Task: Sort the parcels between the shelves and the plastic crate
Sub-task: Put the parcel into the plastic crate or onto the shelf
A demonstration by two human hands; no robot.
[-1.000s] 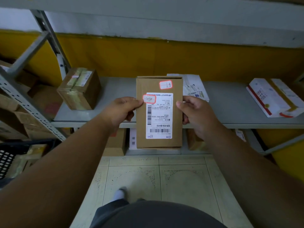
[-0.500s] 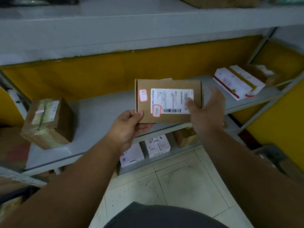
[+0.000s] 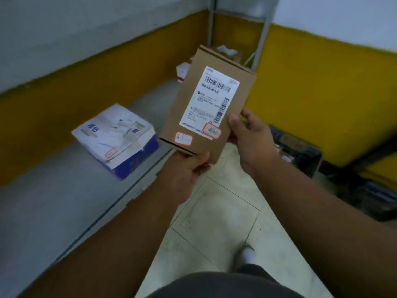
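Both hands, left hand (image 3: 189,168) and right hand (image 3: 251,138), grip brown parcel (image 3: 206,110); label (image 3: 209,102) reads 520-H18-00-013

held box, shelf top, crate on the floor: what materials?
Held box: brown cardboard, matte, with a layered edge on top and a white paper label. Shelf: smooth pale grey board, likely painted metal or laminate; blur leaves it open. Crate: dark, probably plastic, too blurred to confirm.

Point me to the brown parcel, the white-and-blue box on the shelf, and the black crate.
brown parcel (image 3: 193,117): head view, bare cardboard left of the label.
white-and-blue box (image 3: 111,130): head view, white top face.
black crate (image 3: 300,151): head view, top rim.
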